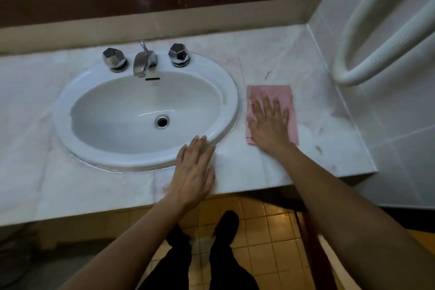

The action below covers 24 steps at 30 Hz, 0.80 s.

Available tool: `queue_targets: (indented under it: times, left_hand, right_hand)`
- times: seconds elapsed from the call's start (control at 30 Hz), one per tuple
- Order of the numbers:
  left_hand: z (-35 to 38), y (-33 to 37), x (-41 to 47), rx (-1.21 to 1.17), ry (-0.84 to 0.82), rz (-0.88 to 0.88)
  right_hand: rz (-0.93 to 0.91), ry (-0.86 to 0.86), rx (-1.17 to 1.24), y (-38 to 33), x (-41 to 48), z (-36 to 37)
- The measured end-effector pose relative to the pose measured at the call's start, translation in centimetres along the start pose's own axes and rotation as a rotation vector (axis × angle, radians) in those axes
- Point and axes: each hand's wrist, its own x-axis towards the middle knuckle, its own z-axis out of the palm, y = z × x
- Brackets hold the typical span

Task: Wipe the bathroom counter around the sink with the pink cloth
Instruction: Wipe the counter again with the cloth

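A pink cloth (270,93) lies flat and folded on the white marble counter (317,106), just right of the oval white sink (226,82). My right hand (268,122) presses flat on the cloth with fingers spread, covering its lower half. My left hand (195,169) rests palm down on the counter at the sink's front right rim, fingertips touching the rim, holding nothing.
A chrome faucet (143,60) with two faceted knobs (114,59) (179,54) stands behind the basin. A white tiled wall (388,113) with a curved white rail (367,61) bounds the counter on the right. A framed mirror (141,0) runs along the back. Yellow floor tiles lie below.
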Motion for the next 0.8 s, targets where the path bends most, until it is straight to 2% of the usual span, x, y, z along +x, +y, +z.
queue_targets:
  times: [0.13, 0.23, 0.33, 0.47, 0.57, 0.7, 0.8]
  left_hand:
    - [0.3, -2.5, -2.4, 0.022, -0.024, -0.048]
    - [0.8, -3.5, -2.7, 0.029, -0.024, 0.028]
    - [0.7, -3.8, -2.8, -0.008, -0.013, 0.04]
    - [0.4, -4.0, -2.9, -0.071, -0.018, 0.03]
    - [-0.7, -4.7, -3.0, -0.141, -0.015, 0.046]
    - [-2.9, -6.6, -5.9, -0.241, 0.07, 0.02]
    - [-4.1, -10.0, -10.8, -0.235, 0.094, -0.065]
  right_hand:
    - [-0.143, -0.033, -0.013, -3.2, -7.2, 2.5]
    - [-0.23, -0.049, -0.054, -0.7, -11.9, 3.1]
    - [-0.073, 0.038, -0.065, 7.1, -13.0, 1.6]
    - [0.34, 0.079, -0.049, 15.1, -13.5, -0.9]
    - [0.447, 0.086, -0.005, 10.1, -13.6, 0.4]
    - [0.117, 0.059, -0.069, -3.3, -15.7, 4.7]
    - [-0.12, 0.016, -0.112, -12.3, -17.7, 8.4]
